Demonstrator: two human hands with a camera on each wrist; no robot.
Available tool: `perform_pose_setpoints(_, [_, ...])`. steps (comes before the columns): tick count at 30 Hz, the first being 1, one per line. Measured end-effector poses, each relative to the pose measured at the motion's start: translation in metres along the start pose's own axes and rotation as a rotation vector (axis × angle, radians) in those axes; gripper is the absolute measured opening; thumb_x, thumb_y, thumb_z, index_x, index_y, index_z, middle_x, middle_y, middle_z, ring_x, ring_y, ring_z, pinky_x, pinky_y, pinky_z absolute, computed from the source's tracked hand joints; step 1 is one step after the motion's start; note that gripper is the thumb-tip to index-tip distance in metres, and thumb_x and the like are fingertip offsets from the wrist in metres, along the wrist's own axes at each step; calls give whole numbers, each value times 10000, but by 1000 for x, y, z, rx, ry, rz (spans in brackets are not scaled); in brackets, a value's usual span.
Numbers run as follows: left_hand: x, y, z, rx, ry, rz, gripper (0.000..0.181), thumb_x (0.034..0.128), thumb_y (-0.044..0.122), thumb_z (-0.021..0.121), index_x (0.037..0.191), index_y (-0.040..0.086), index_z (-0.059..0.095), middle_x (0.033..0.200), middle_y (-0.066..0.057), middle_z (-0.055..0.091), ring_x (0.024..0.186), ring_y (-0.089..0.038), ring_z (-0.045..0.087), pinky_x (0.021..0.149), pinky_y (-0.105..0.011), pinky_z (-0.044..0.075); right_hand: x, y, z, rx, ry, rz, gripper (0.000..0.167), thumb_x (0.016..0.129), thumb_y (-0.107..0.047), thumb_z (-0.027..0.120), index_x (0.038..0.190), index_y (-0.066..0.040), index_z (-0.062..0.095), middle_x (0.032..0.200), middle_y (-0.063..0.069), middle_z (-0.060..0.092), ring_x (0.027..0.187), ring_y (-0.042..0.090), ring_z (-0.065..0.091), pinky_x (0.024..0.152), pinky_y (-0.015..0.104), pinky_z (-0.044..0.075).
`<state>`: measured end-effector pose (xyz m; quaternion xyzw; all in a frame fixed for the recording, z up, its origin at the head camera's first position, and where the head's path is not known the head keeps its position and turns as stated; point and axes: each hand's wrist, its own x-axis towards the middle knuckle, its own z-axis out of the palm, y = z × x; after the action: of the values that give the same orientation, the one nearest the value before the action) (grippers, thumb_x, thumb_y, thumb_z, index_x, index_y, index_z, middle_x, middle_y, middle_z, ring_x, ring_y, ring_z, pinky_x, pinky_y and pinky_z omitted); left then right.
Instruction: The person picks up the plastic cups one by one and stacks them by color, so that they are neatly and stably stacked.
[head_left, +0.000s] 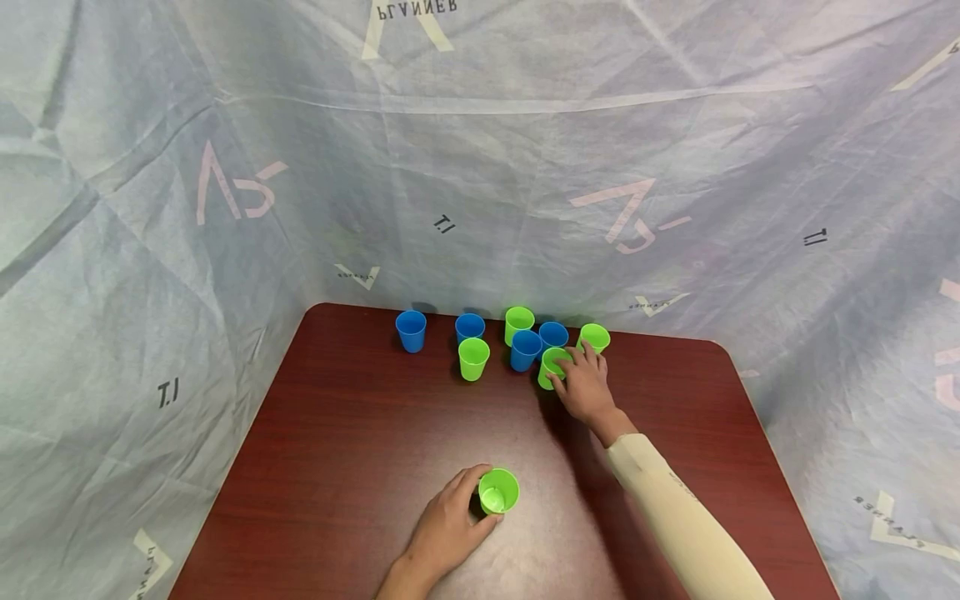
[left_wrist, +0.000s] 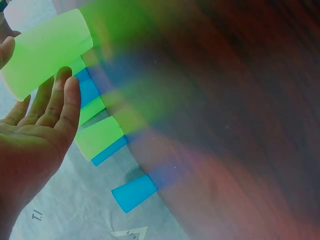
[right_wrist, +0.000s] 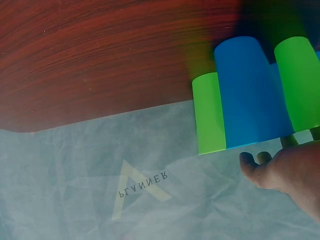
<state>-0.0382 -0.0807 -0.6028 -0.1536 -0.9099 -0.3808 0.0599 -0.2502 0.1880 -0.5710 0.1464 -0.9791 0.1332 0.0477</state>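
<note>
Near the front of the table, my left hand (head_left: pixel 447 521) holds a green cup (head_left: pixel 499 492) upright between thumb and fingers. That cup (left_wrist: pixel 47 52) looks large in the left wrist view, with the thumb on one side and fingers (left_wrist: pixel 52 107) on the other. At the back right, my right hand (head_left: pixel 587 387) has its thumb and index finger round the rim of another green cup (head_left: pixel 551 369). Its other fingers spread toward the rightmost green cup (head_left: pixel 595 336). In the right wrist view, curled fingers (right_wrist: pixel 260 170) show beside a blue cup's rim (right_wrist: pixel 252 100); the thumb is hidden.
Along the back edge of the dark red wooden table (head_left: pixel 360 433) stand more upright cups: blue ones (head_left: pixel 412 332), (head_left: pixel 526 352) and green ones (head_left: pixel 473 360), (head_left: pixel 519 323). Some stand close together. A grey printed cloth (head_left: pixel 495 167) surrounds the table behind and at both sides.
</note>
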Motion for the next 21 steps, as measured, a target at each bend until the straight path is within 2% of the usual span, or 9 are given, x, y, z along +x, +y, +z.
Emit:
perform_pose_setpoints(6, [-1,-1,1,13,19,10,742,810,268,924,1447,136,568,1350,-6,698,1178,-198,723,956,-431,604,-3,0,-1,-17,1,-11,443,1056,-326,636,1382,-28,667,1519,241,540,1575,513,256,1219,736,256])
perform_pose_setpoints(15, [-1,0,-1,-21,-35,-41,739,840,306,904,1475,187,545,1383,13,678,1212,-178,706,992,-429,593,-8,0,-1,5,19,-15,634,1044,-350,651,1546,3,493,1493,254,556,1572,507,266,1228,723,258])
perform_pose_setpoints(21, [-1,0,-1,-20,-29,-41,732,842,304,901,1470,167,552,1367,15,683,1203,-170,706,997,-420,592,-6,-2,1,-1,3,4,706,1037,-394,655,1576,11,447,1506,246,548,1547,480,304,1222,717,280])
